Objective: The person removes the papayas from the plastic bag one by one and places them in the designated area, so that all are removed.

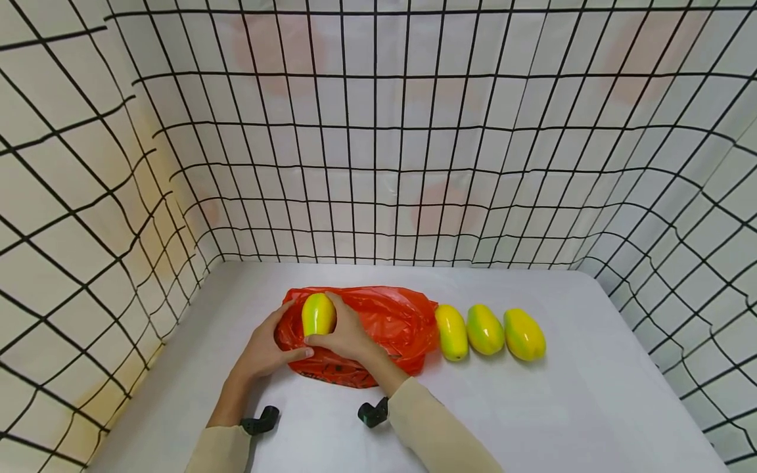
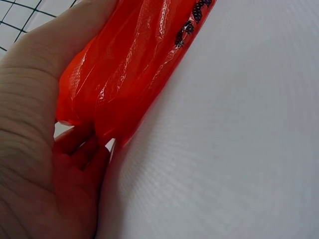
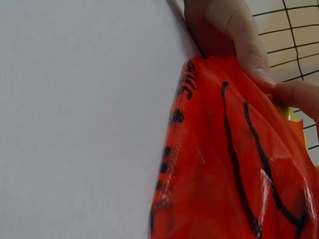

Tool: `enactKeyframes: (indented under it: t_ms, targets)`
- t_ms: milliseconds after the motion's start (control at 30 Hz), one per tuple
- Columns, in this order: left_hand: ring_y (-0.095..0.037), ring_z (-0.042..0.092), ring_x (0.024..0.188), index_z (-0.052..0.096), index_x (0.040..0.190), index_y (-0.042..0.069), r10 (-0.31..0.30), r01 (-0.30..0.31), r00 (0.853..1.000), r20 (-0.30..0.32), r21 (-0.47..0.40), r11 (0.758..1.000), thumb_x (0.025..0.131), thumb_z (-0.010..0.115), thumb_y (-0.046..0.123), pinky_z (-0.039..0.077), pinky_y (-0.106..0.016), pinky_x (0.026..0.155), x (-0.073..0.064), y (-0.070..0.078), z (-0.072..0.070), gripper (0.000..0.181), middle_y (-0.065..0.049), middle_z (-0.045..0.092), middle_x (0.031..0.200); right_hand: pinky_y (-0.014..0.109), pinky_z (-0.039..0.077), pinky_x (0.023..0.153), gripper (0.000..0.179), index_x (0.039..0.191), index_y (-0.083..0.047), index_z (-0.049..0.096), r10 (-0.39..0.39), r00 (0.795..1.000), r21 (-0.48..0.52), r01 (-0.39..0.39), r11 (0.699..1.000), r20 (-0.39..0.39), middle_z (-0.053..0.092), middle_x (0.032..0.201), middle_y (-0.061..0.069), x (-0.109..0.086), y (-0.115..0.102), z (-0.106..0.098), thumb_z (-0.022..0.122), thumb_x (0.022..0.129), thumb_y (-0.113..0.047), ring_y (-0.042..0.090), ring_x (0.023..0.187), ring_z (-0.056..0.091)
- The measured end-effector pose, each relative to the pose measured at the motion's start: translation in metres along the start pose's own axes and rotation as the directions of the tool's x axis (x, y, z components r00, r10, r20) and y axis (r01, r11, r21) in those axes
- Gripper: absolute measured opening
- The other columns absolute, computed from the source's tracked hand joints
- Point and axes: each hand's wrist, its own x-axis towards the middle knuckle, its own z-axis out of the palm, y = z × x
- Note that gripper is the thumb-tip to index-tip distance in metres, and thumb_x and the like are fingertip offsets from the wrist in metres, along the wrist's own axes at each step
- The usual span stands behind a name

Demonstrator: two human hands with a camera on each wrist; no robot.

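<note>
A red plastic bag [image 1: 390,322] with black print lies on the white table, its mouth spread. My left hand [image 1: 263,348] holds the bag's left end, thumb along the near rim and fingers round the far side; in the left wrist view the fingers of this hand [image 2: 30,114] pass partly behind the red film. A shiny yellow-green mango [image 1: 318,315] is in my right hand [image 1: 350,332], gripped between thumb and fingers over the bag's left part. The right wrist view shows the bag [image 3: 209,164] mostly covering that mango [image 3: 291,114].
Three more mangoes stand in a row right of the bag: the nearest one [image 1: 452,333] touches or nearly touches it, then a middle one [image 1: 485,330] and a far-right one [image 1: 524,335]. Black wire mesh [image 1: 375,167] rises round the table's [image 1: 562,407] back and sides.
</note>
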Motion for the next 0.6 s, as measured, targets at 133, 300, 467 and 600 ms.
enactKeyframes:
  t_ms: [133,300,467,600]
  targets:
    - [-0.042,0.046,0.141,0.027,0.163,0.021,-0.014,0.014,1.000,0.003,0.003,1.000,0.071,0.088,0.054,0.055,-0.057,0.101,0.001,0.001,0.001,0.116,-0.016,0.042,0.160,0.041,0.058,0.097,0.099,0.160,-0.024,0.030,-0.008,1.000,0.024,0.008,1.000,-0.020,0.055,0.141,0.003,-0.005,0.002,-0.009,0.085,0.080,-0.040,0.020,0.116,0.058]
    - [-0.042,0.044,0.143,0.027,0.163,0.022,-0.029,0.029,1.000,0.006,-0.002,1.000,0.071,0.088,0.055,0.054,-0.059,0.103,0.002,0.003,0.002,0.116,-0.016,0.040,0.161,0.034,0.059,0.089,0.098,0.161,-0.029,0.029,-0.003,1.000,0.055,0.005,0.998,-0.031,0.055,0.140,0.004,-0.013,0.005,-0.021,0.086,0.081,-0.039,0.019,0.106,0.059]
    - [-0.042,0.043,0.144,0.026,0.164,0.023,-0.040,0.040,0.999,0.011,0.002,0.999,0.072,0.088,0.056,0.052,-0.060,0.104,0.001,0.001,0.001,0.115,-0.016,0.039,0.162,0.031,0.059,0.085,0.097,0.160,-0.031,0.031,0.011,0.999,0.063,-0.008,0.998,-0.037,0.057,0.134,0.002,-0.019,0.012,-0.029,0.086,0.080,-0.041,0.018,0.101,0.060]
    - [-0.042,0.042,0.145,0.026,0.164,0.023,-0.050,0.050,0.999,0.012,0.010,0.999,0.071,0.087,0.057,0.052,-0.060,0.105,0.001,0.001,0.001,0.115,-0.016,0.038,0.163,0.031,0.058,0.082,0.098,0.160,-0.029,0.031,0.016,0.999,0.086,-0.012,0.996,-0.043,0.057,0.129,0.003,-0.023,0.017,-0.034,0.087,0.080,-0.040,0.019,0.097,0.061]
